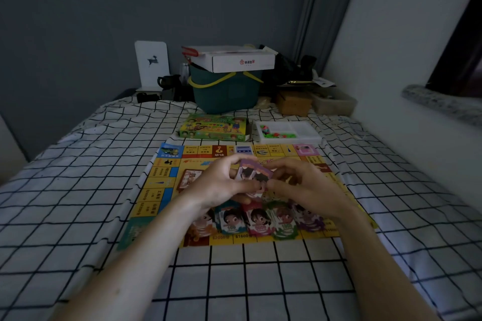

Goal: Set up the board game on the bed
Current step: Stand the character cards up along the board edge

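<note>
**Both hands on the purple money stack, above the row of dealt piles**

The fingers [229,164] of the left hand [221,185] curl round the left end of a small stack of purple play money [254,173]; the fingers [283,165] of the right hand [307,187] pinch its right end. The stack lies crosswise between them, long axis running left to right and tilted a little, held up off the game board [167,185]. Neither hand is nearer; both are clamped on it, so either could carry it off.

Just below the fingers, toward the person, a row of money piles [257,221] lies side by side along the board's near edge: orange, blue, red, green and purple, each upright to the viewer. My judgement is that the held stack belongs in this row, so the coming move is a short drop downward and toward the body.

Beyond the fingers, past the board's far edge, the green game box [214,128] lies closed on the bed [78,190]. Right of it sits a white tray [310,133] with several compartments; small coloured pieces [271,133] fill the left one, the others look bare. A dark green basket [224,94] with a white carton [234,60] on top stands further back.
</note>
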